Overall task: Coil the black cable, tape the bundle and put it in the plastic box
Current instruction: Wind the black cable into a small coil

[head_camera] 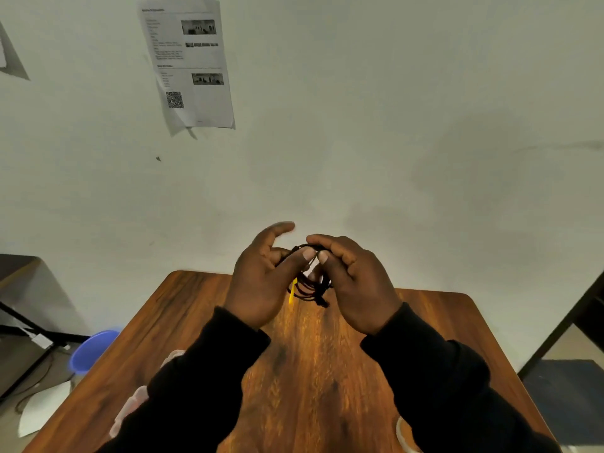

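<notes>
Both hands hold a coiled black cable above the far part of the wooden table. My left hand pinches the top of the coil with thumb and fingers, its index finger raised. My right hand grips the coil's right side, thumb tip meeting the left thumb. A yellow strip of tape hangs from the bundle's left side. A pale translucent plastic box shows at the table's left edge, mostly hidden behind my left sleeve.
A whitish round object peeks out under my right sleeve at the near right. A blue bucket stands on the floor left of the table. A printed sheet hangs on the wall. A dark frame rises at the right.
</notes>
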